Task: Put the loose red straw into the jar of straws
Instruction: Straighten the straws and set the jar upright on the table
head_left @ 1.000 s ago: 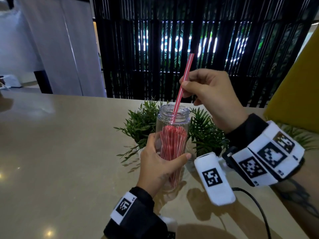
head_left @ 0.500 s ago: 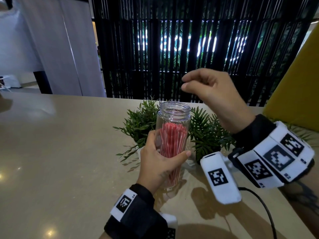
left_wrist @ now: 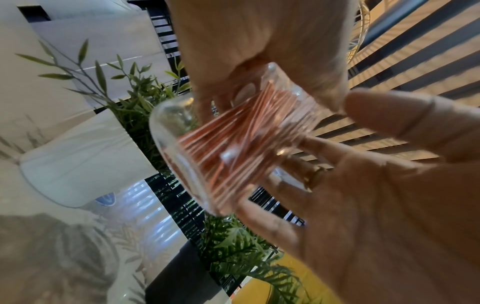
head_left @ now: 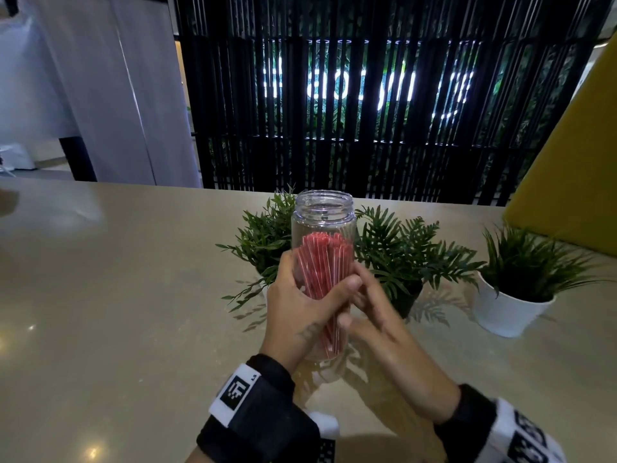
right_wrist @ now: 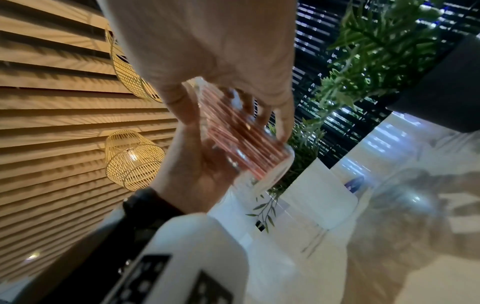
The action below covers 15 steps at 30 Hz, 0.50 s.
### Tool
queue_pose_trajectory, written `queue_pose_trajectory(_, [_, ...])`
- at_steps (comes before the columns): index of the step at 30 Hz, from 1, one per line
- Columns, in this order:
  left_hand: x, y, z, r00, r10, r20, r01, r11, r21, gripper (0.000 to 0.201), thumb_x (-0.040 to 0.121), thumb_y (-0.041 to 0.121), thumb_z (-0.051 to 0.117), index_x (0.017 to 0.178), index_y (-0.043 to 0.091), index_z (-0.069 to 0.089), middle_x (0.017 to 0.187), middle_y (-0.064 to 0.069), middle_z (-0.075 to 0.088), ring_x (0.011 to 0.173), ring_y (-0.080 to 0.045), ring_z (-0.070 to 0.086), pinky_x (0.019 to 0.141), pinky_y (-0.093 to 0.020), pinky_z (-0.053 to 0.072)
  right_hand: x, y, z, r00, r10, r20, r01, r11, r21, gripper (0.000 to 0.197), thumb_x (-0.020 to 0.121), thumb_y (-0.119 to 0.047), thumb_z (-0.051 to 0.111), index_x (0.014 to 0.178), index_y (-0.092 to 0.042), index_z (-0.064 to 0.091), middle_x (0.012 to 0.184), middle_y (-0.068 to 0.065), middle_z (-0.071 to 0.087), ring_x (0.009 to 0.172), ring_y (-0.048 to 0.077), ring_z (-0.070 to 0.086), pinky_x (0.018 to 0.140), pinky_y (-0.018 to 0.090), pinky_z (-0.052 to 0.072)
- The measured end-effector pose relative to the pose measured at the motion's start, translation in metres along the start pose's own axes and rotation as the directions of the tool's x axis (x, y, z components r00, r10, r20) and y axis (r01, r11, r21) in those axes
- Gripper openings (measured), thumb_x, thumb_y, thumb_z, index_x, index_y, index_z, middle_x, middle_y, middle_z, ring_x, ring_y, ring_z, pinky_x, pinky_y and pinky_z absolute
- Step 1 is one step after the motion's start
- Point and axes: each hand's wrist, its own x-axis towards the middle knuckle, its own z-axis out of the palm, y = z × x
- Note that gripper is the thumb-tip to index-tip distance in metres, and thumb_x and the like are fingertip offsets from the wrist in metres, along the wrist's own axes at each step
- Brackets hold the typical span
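Note:
A clear jar [head_left: 322, 212] with an open mouth stands upright at the middle of the beige table [head_left: 133, 295], packed with red straws [head_left: 325, 262]. No straw shows outside it. My left hand [head_left: 297, 305] grips the jar from the left, thumb across its front. My right hand [head_left: 374, 309] is on the jar's right side; in the right wrist view its fingers [right_wrist: 283, 123] curl round the glass [right_wrist: 259, 160]. The left wrist view shows the jar [left_wrist: 207, 156] between both hands. Motion blur hides whether its base touches the table.
Leafy plants stand just behind the jar, one to the left [head_left: 263, 238] and one in a dark pot [head_left: 400, 262] to the right. A white potted plant [head_left: 510, 312] sits further right. A yellow panel [head_left: 574, 162] and a black slatted screen [head_left: 367, 128] bound the table's far side.
The right hand held a red straw with its tip in the jar mouth, let it drop in, then came down empty onto the jar's right side. The left hand kept its grip.

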Motion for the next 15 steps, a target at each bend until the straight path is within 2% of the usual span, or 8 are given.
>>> queue_pose_trajectory(2, [-0.004, 0.003, 0.002, 0.998, -0.009, 0.070, 0.016, 0.995, -0.103, 0.080, 0.049, 0.079, 0.057, 0.109, 0.028, 0.048, 0.092, 0.022, 0.068, 0.085, 0.007, 0.064, 0.068, -0.008, 0.049, -0.001, 0.013, -0.001, 0.998, -0.053, 0.025, 0.053, 0.999, 0.003, 0.069, 0.088, 0.001, 0.048, 0.117, -0.057, 0.023, 0.108, -0.048, 0.044, 0.097, -0.031, 0.046, 0.072, -0.001, 0.045])
queue_pose_trajectory(4, [-0.010, 0.002, 0.004, 0.986, -0.058, 0.155, 0.088, 0.977, -0.194, 0.087, 0.060, 0.079, 0.047, 0.122, 0.019, 0.039, 0.102, 0.015, 0.063, 0.091, 0.009, 0.062, 0.069, -0.005, 0.048, 0.000, 0.019, -0.004, 0.995, -0.098, -0.015, 0.098, 0.995, -0.009, 0.070, 0.086, 0.003, 0.050, 0.122, -0.052, 0.025, 0.106, -0.051, 0.052, 0.105, -0.024, 0.048, 0.079, 0.002, 0.046])
queue_pose_trajectory(6, [-0.013, -0.001, 0.003, 0.971, -0.104, 0.216, 0.159, 0.953, -0.257, 0.070, 0.075, 0.061, 0.044, 0.128, 0.018, 0.031, 0.112, 0.009, 0.054, 0.092, 0.009, 0.061, 0.069, -0.007, 0.049, -0.001, 0.026, -0.009, 0.993, -0.103, -0.057, 0.102, 0.995, -0.007, 0.068, 0.085, -0.004, 0.056, 0.126, -0.050, 0.028, 0.117, -0.039, 0.055, 0.113, -0.016, 0.049, 0.087, 0.010, 0.049])
queue_pose_trajectory(8, [-0.012, -0.004, 0.000, 0.954, -0.144, 0.262, 0.209, 0.949, -0.238, 0.059, 0.077, 0.048, 0.044, 0.128, 0.021, 0.030, 0.117, 0.007, 0.052, 0.093, 0.007, 0.061, 0.070, -0.008, 0.050, -0.002, 0.031, -0.013, 0.989, -0.110, -0.101, 0.107, 0.994, -0.034, 0.065, 0.082, -0.012, 0.063, 0.132, -0.043, 0.033, 0.134, -0.016, 0.046, 0.118, -0.009, 0.047, 0.090, 0.019, 0.052])
queue_pose_trajectory(9, [-0.011, -0.006, -0.001, 0.944, -0.158, 0.290, 0.226, 0.949, -0.221, 0.056, 0.077, 0.047, 0.043, 0.126, 0.023, 0.031, 0.118, 0.008, 0.053, 0.094, 0.006, 0.061, 0.070, -0.008, 0.050, -0.003, 0.033, -0.015, 0.986, -0.110, -0.128, 0.106, 0.994, -0.040, 0.065, 0.080, -0.013, 0.065, 0.133, -0.037, 0.036, 0.136, -0.008, 0.040, 0.118, -0.007, 0.047, 0.087, 0.019, 0.054])
queue_pose_trajectory(11, [-0.010, -0.007, -0.001, 0.932, -0.177, 0.316, 0.248, 0.947, -0.202, 0.048, 0.082, 0.045, 0.042, 0.124, 0.025, 0.032, 0.116, 0.010, 0.055, 0.092, 0.008, 0.062, 0.069, -0.008, 0.050, -0.003, 0.035, -0.018, 0.982, -0.119, -0.145, 0.116, 0.993, -0.027, 0.064, 0.078, -0.011, 0.065, 0.133, -0.030, 0.040, 0.134, 0.000, 0.038, 0.116, -0.005, 0.048, 0.081, 0.015, 0.054])
queue_pose_trajectory(13, [-0.010, -0.009, 0.002, 0.937, -0.172, 0.303, 0.238, 0.951, -0.196, 0.045, 0.085, 0.046, 0.044, 0.124, 0.026, 0.035, 0.116, 0.011, 0.054, 0.094, 0.012, 0.060, 0.070, -0.006, 0.049, 0.000, 0.036, -0.019, 0.980, -0.136, -0.145, 0.131, 0.991, -0.040, 0.060, 0.077, -0.009, 0.065, 0.128, -0.033, 0.043, 0.131, 0.005, 0.040, 0.115, -0.004, 0.049, 0.080, 0.010, 0.051])
queue_pose_trajectory(15, [-0.007, -0.015, 0.003, 0.959, -0.140, 0.246, 0.174, 0.977, -0.121, 0.053, 0.079, 0.058, 0.046, 0.125, 0.031, 0.040, 0.122, 0.008, 0.052, 0.104, 0.010, 0.056, 0.072, -0.008, 0.049, 0.004, 0.037, -0.019, 0.973, -0.161, -0.163, 0.150, 0.986, -0.077, 0.058, 0.080, -0.001, 0.062, 0.121, -0.038, 0.044, 0.128, 0.006, 0.041, 0.112, -0.007, 0.049, 0.077, 0.003, 0.047])
